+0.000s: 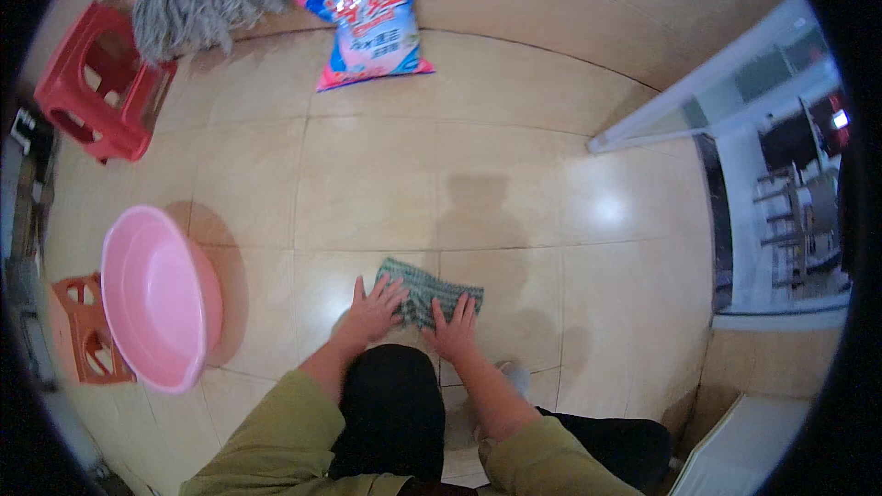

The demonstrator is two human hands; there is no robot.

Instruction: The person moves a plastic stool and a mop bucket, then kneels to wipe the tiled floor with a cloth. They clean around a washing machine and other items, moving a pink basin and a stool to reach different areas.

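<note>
A folded green-and-white patterned cloth lies on the tiled floor in front of my knees. My left hand rests on its left edge, fingers spread and pointing away from me. Flat against the cloth's right part is my right hand, its fingers also apart. Neither hand visibly pinches the fabric. The palms hide part of the cloth's near edge.
A pink plastic basin sits on a brown plastic stool at left. Beyond are a red stool, a grey string mop and a blue-and-pink detergent bag against the wall. A glazed door stands open at right.
</note>
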